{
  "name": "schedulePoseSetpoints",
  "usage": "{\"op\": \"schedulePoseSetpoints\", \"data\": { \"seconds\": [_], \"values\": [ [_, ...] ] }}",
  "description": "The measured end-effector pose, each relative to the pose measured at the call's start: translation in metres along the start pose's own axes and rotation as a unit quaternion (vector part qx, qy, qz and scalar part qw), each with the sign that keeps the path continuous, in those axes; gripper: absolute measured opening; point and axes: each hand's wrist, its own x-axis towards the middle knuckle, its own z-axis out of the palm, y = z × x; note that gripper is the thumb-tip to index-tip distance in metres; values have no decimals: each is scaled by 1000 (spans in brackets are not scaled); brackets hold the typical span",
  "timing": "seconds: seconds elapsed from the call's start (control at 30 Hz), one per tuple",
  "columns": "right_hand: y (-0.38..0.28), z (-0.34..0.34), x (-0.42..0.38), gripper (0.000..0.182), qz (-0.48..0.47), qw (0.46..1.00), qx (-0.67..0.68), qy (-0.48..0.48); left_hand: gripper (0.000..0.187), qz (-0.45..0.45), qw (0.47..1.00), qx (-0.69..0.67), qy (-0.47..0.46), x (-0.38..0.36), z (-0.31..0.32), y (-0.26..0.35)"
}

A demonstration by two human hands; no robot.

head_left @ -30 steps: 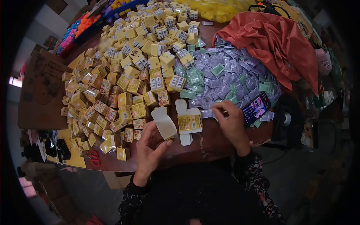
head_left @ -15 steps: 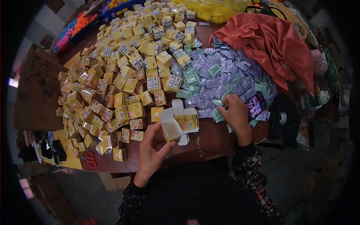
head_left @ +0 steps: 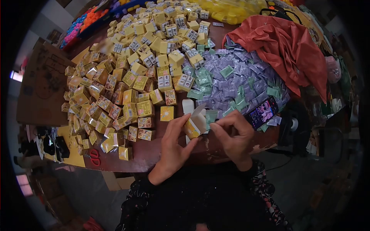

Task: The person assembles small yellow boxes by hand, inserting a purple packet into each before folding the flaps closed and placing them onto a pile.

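Observation:
My left hand (head_left: 172,147) grips a small yellow carton (head_left: 192,130) near the front of the table, thumb and fingers on its sides. The carton is tilted, with its white flaps standing apart and its pale inside facing right. Close beside that opening, my right hand (head_left: 235,135) pinches a green sachet (head_left: 211,116) between thumb and fingertips. The sachet hangs upright and overlaps the carton's right edge in this view. Behind the right hand spreads a heap of purple and green sachets (head_left: 229,82). A pile of closed yellow cartons (head_left: 144,109) lies to the left.
Yellow cubes with white faces (head_left: 162,46) are heaped at the back. A lit phone (head_left: 262,113) rests right of my right hand. Red cloth (head_left: 279,50) covers the back right. Red-handled scissors (head_left: 95,158) lie at the front left edge, near a large cardboard box (head_left: 46,84).
My right hand has left the sachet heap and moved left toward the carton with a green sachet. My left hand has shifted right and tilted the carton toward it.

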Motion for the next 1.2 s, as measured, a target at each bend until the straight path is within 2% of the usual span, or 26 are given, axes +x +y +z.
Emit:
{"op": "schedulePoseSetpoints", "data": {
  "seconds": [0.1, 0.2, 0.23, 0.3, 0.4, 0.43, 0.53, 0.57, 0.67, 0.73, 0.77, 0.87, 0.9, 1.0, 1.1, 1.2],
  "values": [
    [5, 10, -4, 10, -12, 996, -76, -55, 76, 17, 1000, -2, 20, -2, 2, 3],
    [-1, 3, 2, 6, -4, 980, -130, -151, 76, 63, 997, 35, 12, -3, -2, -2],
    [1, -3, 6, 6, -15, 974, -129, -183, 76, 82, 995, 50, 4, -4, -2, -5],
    [5, -18, 16, 11, -38, 960, -128, -246, 72, 68, 998, 9, -12, -9, -1, -10],
    [-3, -39, 30, 17, -33, 982, -87, -164, 67, 29, 994, -99, -26, -11, -3, -10],
    [9, -49, 25, 33, -58, 981, -26, -184, 66, 13, 989, -141, -30, -11, -5, -9],
    [27, -25, 15, 52, -127, 973, 46, -186, 63, -12, 971, -234, -55, -11, -9, -3],
    [39, -21, 9, 68, -139, 961, 20, -239, 61, -15, 968, -242, -62, -11, -9, 0],
    [37, -1, -11, 68, -114, 973, 51, -194, 54, -22, 961, -259, -93, -9, -10, 7],
    [38, 5, -12, 66, -150, 970, 72, -176, 49, -20, 961, -251, -112, -10, -15, 6],
    [36, 3, -14, 57, -123, 971, 92, -185, 41, -28, 955, -271, -114, -10, -16, 9],
    [40, 3, -18, 48, -116, 973, 75, -186, 36, -20, 962, -243, -120, -12, -17, 9],
    [40, 3, -20, 37, -109, 975, 75, -181, 33, -22, 966, -228, -122, -11, -18, 13],
    [41, 7, -13, 33, -195, 969, 39, -148, 26, -19, 974, -193, -119, -11, -18, 13],
    [31, 10, -13, 34, -195, 972, 32, -129, 30, -7, 970, -223, -92, -13, -17, 1],
    [35, 15, -16, 37, -183, 972, 89, -113, 40, -7, 948, -315, -43, -8, -8, 5]
  ]
}}
